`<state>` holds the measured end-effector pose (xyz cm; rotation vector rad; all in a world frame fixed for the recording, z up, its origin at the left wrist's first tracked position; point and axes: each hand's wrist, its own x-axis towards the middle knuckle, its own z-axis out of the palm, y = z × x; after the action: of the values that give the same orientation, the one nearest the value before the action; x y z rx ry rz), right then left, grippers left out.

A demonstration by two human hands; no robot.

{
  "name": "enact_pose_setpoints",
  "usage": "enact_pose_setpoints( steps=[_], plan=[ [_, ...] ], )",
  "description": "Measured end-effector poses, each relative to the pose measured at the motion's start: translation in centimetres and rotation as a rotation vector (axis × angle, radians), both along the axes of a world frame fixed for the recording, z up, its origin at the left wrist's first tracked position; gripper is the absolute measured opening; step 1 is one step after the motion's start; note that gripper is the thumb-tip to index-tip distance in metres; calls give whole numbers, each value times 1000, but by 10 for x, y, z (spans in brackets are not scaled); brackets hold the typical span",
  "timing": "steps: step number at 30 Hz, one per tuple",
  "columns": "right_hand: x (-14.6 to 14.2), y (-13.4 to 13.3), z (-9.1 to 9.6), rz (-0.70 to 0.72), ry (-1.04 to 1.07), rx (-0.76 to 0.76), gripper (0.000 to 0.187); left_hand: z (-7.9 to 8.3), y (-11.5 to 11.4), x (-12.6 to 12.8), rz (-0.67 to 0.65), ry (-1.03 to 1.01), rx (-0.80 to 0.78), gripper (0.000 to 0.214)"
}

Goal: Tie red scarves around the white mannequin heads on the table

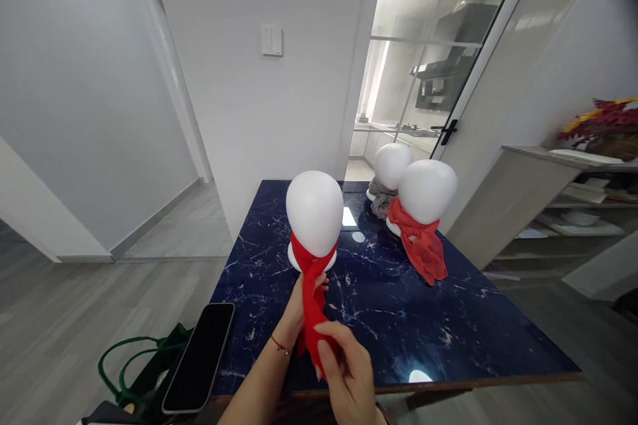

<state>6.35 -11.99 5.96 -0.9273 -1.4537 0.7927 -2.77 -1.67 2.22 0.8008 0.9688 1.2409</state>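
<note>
A white mannequin head [315,209] stands upright on the table, with a bright red scarf [313,295] looped around its neck and hanging toward me. My left hand [299,299] is at the scarf just below the neck, its fingers wrapped around the cloth and partly hidden by it. Lower down, my right hand [343,365] pinches the hanging part of the same scarf between thumb and fingers.
The table [399,319] has a dark blue marbled top. Two more mannequin heads stand at right, one with a coral scarf [421,246], one with a grey scarf [382,198]. A phone [199,358] and green bag [149,375] are at left; a shelf [553,212] stands right.
</note>
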Motion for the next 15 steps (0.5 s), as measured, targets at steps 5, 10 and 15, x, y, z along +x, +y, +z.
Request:
enact_pose_setpoints(
  steps=[5, 10, 15],
  plan=[
    [31, 8, 4, -371, 150, -14, 22, -6, -11, 0, 48, -167, -264, 18],
    [42, 26, 11, -297, 104, -65, 23, 1, -26, 1, 72, -413, -444, 16],
    [20, 4, -4, 26, 53, -96, 21, 9, -30, 11, -74, -536, -463, 23]
  ],
)
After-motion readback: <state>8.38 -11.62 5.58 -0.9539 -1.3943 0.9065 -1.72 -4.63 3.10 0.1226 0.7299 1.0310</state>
